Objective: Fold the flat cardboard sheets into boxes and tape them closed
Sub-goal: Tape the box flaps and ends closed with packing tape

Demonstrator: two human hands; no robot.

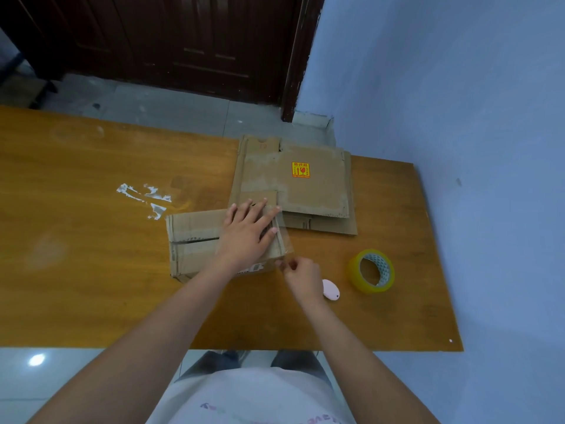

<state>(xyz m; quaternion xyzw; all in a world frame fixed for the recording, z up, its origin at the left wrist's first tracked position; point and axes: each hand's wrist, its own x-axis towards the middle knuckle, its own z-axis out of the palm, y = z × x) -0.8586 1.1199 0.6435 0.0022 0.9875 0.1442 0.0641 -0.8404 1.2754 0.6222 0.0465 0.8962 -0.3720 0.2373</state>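
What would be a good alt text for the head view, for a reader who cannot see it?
A person's left hand presses flat on a folded cardboard box on a wooden table, while the right hand pinches a strip of clear tape at its corner. Flat cardboard sheets lie behind; a tape roll stands to the right.

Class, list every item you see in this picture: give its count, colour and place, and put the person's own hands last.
folded box: one, brown, table centre
clear tape strip: one, transparent, over the box's right end
flat cardboard sheets: a stack, brown, behind the box
sticker: one, yellow and red, on the top sheet
tape roll: one, yellowish, right of the box
small oval object: one, pink, beside the roll
table: one, orange-brown
left hand: flat on the box
right hand: pinches the strip's end
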